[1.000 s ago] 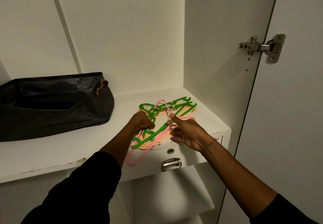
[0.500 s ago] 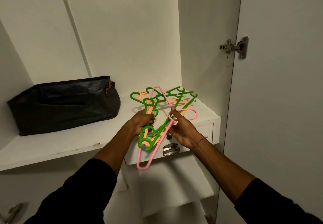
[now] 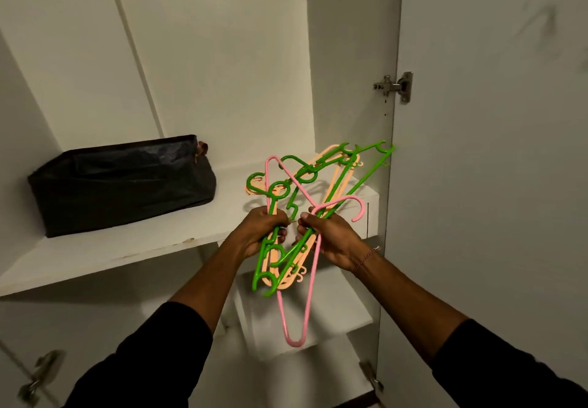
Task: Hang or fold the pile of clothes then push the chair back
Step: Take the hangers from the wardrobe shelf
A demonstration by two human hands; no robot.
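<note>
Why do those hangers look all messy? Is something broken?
Nothing looks broken. The hangers, green, orange and pink, are tangled in one bunch with hooks pointing different ways. The left hand and right hand both grip the bunch above the white shelf, whose front edge looks chipped.

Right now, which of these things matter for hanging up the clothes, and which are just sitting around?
Part of the job:
- bundle of plastic hangers, green, pink and peach, tangled together
- left hand and right hand, both gripping the bundle

Just lying about:
- black fabric bag on the wardrobe shelf
- door hinge
</note>
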